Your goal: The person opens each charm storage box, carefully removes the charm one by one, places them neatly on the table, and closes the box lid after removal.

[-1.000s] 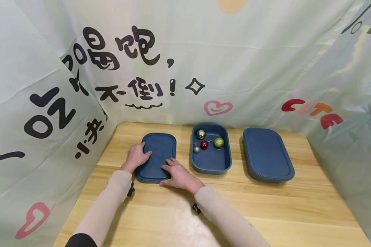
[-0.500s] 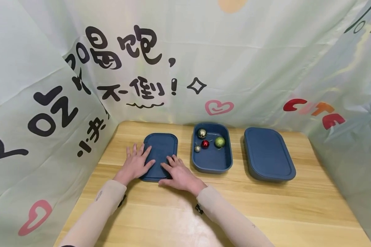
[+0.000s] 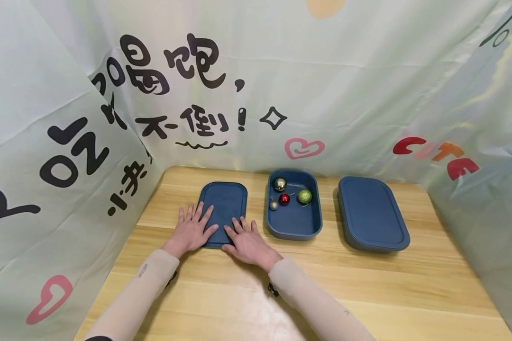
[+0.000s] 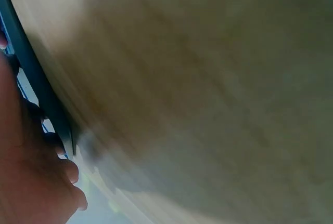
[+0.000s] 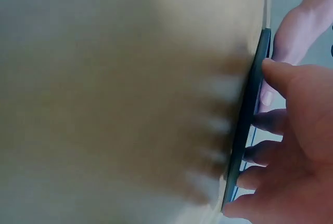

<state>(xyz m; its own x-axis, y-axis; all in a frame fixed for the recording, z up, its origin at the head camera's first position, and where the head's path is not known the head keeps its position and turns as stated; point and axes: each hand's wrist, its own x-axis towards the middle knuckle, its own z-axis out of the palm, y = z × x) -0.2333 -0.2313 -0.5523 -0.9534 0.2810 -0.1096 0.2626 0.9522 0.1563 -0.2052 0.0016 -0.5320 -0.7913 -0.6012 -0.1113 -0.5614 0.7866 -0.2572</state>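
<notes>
A flat dark blue lid (image 3: 224, 208) lies on the wooden table at the left. My left hand (image 3: 189, 235) rests at its left edge, fingers spread and the thumb over the lid. Across the lower right corner, my right hand (image 3: 249, 246) touches the lid with extended fingers. In the right wrist view the lid (image 5: 243, 125) shows as a thin dark edge beside the right hand (image 5: 307, 130). The left wrist view has the left hand (image 4: 36, 182) along the lid's edge (image 4: 41, 78). Neither hand is curled round the lid.
An uncovered blue box (image 3: 294, 227) stands right of the lid. Inside are a gold ball (image 3: 280, 183), a red ball (image 3: 284, 199), a green ball (image 3: 305, 196) and a small silvery ball (image 3: 273, 205). A lidded blue box (image 3: 373, 213) stands farther right, and a printed curtain (image 3: 358, 104) rises behind.
My left hand has let go of the lid's left edge and spread its fingers there. The right hand's fingers have spread too. The lid has shifted slightly away from me.
</notes>
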